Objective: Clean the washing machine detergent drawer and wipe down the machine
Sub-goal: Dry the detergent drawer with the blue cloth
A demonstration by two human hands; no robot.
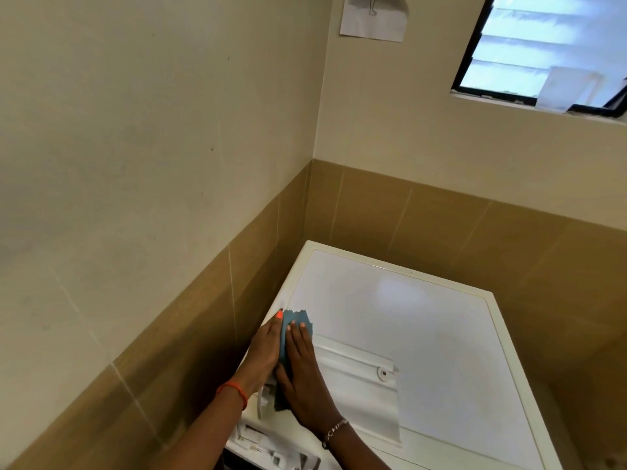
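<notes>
The white washing machine [424, 334] stands in a corner, its flat top filling the lower right. Both hands rest together on a blue cloth [294, 319] at the top's left edge. My left hand [263, 349], with an orange thread at the wrist, lies with straight fingers along the cloth's left side. My right hand [303, 371], wearing a bracelet, presses flat on the cloth. A long white plastic drawer part [359, 385] lies on the machine top just right of my right hand. The detergent drawer [271, 447], with its compartments, shows below my forearms.
Tiled walls close in on the machine at the left and back, brown below and cream above. A narrow dark gap runs between the left wall and the machine. A window [543, 45] and a paper sheet [373, 18] are high on the back wall.
</notes>
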